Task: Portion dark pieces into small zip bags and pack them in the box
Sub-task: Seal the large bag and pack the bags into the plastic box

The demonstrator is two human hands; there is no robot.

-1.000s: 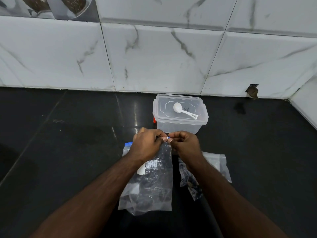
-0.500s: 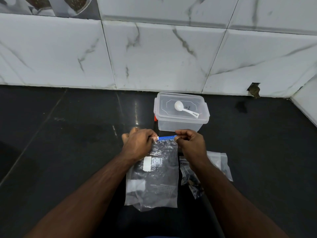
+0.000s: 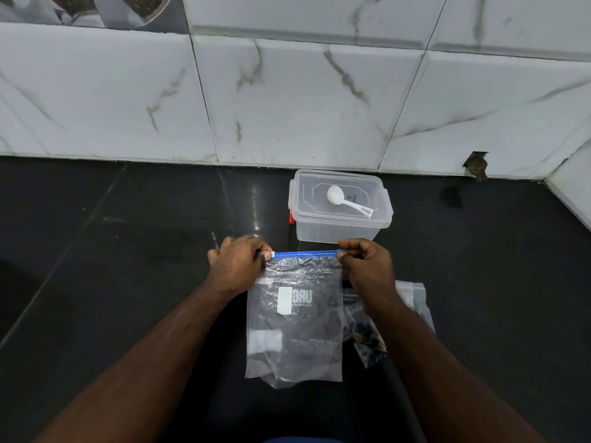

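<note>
Both hands have drawn apart, left hand (image 3: 236,266) and right hand (image 3: 367,266) pinching the blue zip ends of the limp, slippery zip bag (image 3: 294,318) hanging near the box (image 3: 340,231).

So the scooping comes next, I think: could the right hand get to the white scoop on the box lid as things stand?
Probably yes, once freed: the right hand now pinches the zip bag corner, but the white scoop lies exposed on the box lid just beyond it.

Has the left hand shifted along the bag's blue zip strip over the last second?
Yes. The left hand has slid leftward along the blue zip strip, away from the right hand, which stays below the clear box.
</note>
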